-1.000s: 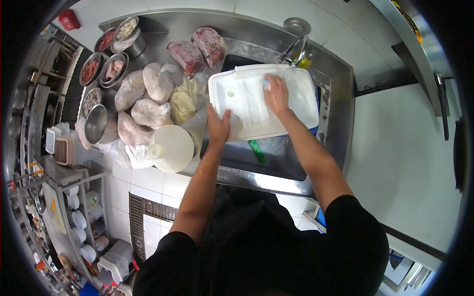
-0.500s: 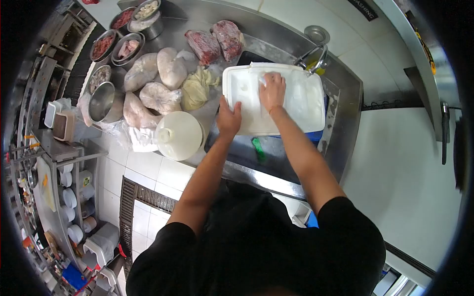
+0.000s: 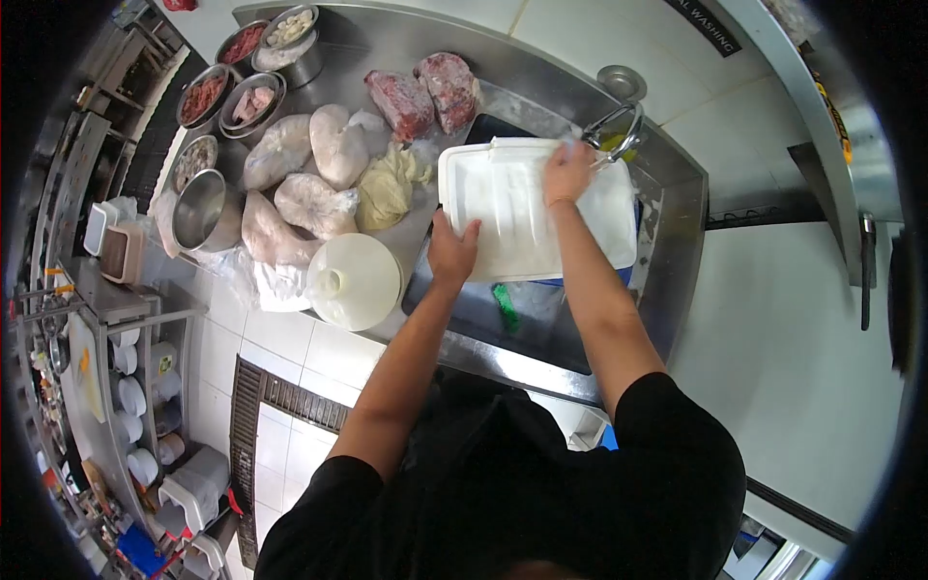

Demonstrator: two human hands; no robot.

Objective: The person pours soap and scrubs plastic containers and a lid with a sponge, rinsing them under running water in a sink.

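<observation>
A shallow white rectangular plastic tray (image 3: 512, 208) with a raised rim lies tilted over the sink, suds on its surface. My left hand (image 3: 452, 247) grips its near left edge, the thumb on top. My right hand (image 3: 568, 174) is curled at the tray's far edge, close to the tap (image 3: 619, 130). Something pale and blurred shows at its fingertips; I cannot make out what it is. Below the tray, a green scrap (image 3: 505, 305) rests on a dark tray (image 3: 541, 329), and a blue edge shows under the white one.
Left of the sink are bagged pale meat (image 3: 314, 205), two frozen red meat pieces (image 3: 449, 92), a crumpled yellowish cloth (image 3: 387, 188) and a large translucent jug (image 3: 355, 280). Metal pots (image 3: 206, 211) with food stand at the far left. A white surface (image 3: 773, 319) lies to the right.
My right hand has slid rightward across the white tray, from its middle to the far edge near the tap. My left hand keeps its hold, and the tray has shifted slightly.
</observation>
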